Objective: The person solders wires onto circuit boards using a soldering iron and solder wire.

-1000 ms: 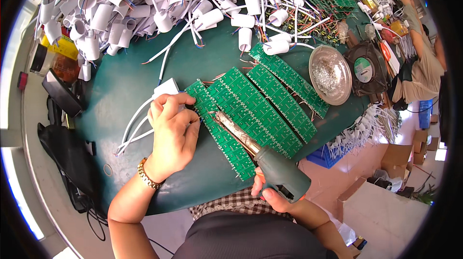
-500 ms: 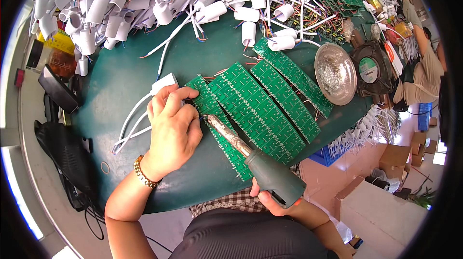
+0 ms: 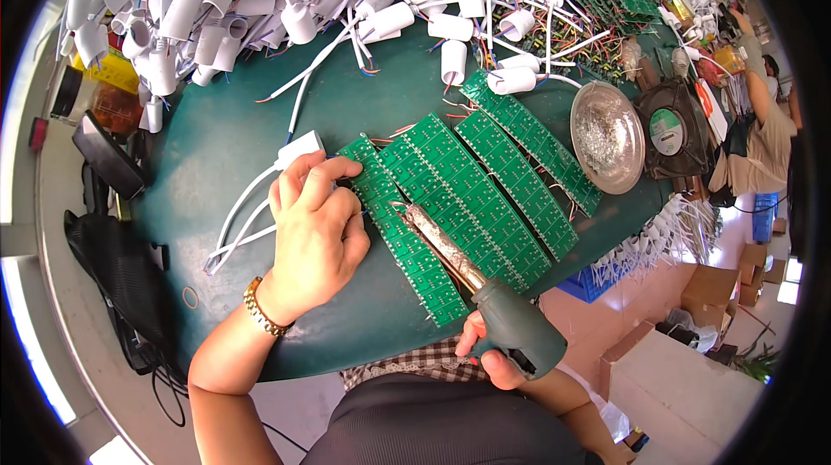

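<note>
Several long green circuit boards (image 3: 472,192) lie side by side on a dark green table (image 3: 221,145). My left hand (image 3: 316,235) rests on the near end of the leftmost board, fingers pinching a thin solder wire at its edge, beside a small white plug block (image 3: 299,151) with white cables. My right hand (image 3: 498,357) grips the green handle of a soldering iron (image 3: 472,279); its metal tip touches the leftmost board close to my left fingertips.
A heap of white plastic lamp housings with wires (image 3: 260,6) fills the far side of the table. A round metal dish (image 3: 606,136) and a black fan (image 3: 675,127) sit at the right. Another person (image 3: 762,127) works at the far right. Cardboard boxes (image 3: 684,361) stand on the floor.
The soldering iron tip has slid a little along the leftmost board toward my left hand. My left hand has stayed on the board end, fingers shifting slightly.
</note>
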{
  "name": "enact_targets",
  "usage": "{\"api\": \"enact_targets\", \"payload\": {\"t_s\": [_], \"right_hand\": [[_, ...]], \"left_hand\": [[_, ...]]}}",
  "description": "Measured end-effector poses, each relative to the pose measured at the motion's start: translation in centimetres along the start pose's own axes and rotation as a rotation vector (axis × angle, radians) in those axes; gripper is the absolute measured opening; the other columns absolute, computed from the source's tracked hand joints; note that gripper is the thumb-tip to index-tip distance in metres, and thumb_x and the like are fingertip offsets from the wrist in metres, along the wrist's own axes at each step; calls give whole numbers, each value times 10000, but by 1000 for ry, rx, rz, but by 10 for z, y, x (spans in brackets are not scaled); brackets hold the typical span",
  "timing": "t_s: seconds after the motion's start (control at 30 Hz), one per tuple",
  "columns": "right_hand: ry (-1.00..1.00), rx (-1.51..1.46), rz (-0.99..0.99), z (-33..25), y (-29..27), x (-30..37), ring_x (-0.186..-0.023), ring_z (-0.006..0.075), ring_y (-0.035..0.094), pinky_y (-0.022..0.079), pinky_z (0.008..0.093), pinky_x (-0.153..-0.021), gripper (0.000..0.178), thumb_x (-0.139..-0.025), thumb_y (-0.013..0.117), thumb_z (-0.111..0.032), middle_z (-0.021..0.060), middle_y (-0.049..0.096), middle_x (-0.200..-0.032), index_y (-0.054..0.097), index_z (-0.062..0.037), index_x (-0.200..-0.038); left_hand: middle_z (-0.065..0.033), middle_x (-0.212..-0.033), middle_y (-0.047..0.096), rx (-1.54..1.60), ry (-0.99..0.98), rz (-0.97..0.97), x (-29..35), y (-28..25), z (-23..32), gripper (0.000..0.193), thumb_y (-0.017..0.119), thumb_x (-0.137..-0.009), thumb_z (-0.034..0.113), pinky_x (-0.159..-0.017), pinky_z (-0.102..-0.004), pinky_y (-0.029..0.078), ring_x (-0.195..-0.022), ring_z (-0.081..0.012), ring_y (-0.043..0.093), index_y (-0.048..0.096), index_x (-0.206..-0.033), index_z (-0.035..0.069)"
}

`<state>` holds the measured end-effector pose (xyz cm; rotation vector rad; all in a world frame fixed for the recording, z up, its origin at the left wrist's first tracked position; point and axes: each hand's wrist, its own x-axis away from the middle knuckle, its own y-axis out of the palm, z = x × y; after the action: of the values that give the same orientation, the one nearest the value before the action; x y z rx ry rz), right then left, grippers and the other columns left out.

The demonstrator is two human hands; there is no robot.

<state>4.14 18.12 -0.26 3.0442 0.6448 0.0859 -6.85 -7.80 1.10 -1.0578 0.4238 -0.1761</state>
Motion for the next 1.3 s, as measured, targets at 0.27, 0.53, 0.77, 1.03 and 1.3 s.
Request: {"api": "enact_targets", "payload": {"t_s": [0.27, 0.53, 0.77, 1.03, 1.3], "right_hand": [[-2, -107, 66, 2, 6, 3, -712, 181, 609, 481, 303, -632, 123, -775, 628, -98, 61, 624, -822, 612, -51, -887], [26, 122, -106, 6, -2, 17, -820, 203, 614, 491, 334, -755, 441, -918, 586, -358, 133, 620, -866, 509, 39, -1093], [35, 48, 27, 15, 7, 18, -686, 201, 616, 495, 299, -636, 168, -782, 649, -132, 31, 663, -827, 652, -75, -940], [28, 52, -101, 4, 2, 8, -743, 195, 597, 482, 333, -712, 445, -893, 601, -387, 139, 633, -876, 546, 35, -1023], [43, -18, -30, 8, 3, 5, -744, 176, 586, 479, 308, -700, 355, -871, 601, -277, 120, 626, -857, 552, 29, -1045]], "left_hand": [[-132, -1208, 550, -3, 16, 11, 1, 1, 1, 126, 589, -703, -36, -1022, -520, 318, -1221, -424, 432, 562, -813, 19], [-140, -1216, 542, 3, 39, 74, 6, 0, -1, 196, 627, -697, 2, -967, -506, 319, -1203, -402, 456, 551, -875, 34], [-170, -1234, 539, 124, 86, 36, 8, -4, -11, 122, 606, -754, 9, -1057, -520, 310, -1228, -402, 447, 539, -838, 66], [-96, -1199, 586, 164, 65, 53, 8, -1, -13, 171, 689, -641, 30, -1022, -501, 301, -1250, -391, 433, 593, -766, 96], [-76, -1162, 602, 144, 72, 59, 9, 3, -16, 193, 703, -625, 21, -1011, -498, 304, -1230, -380, 450, 576, -750, 97]]}}
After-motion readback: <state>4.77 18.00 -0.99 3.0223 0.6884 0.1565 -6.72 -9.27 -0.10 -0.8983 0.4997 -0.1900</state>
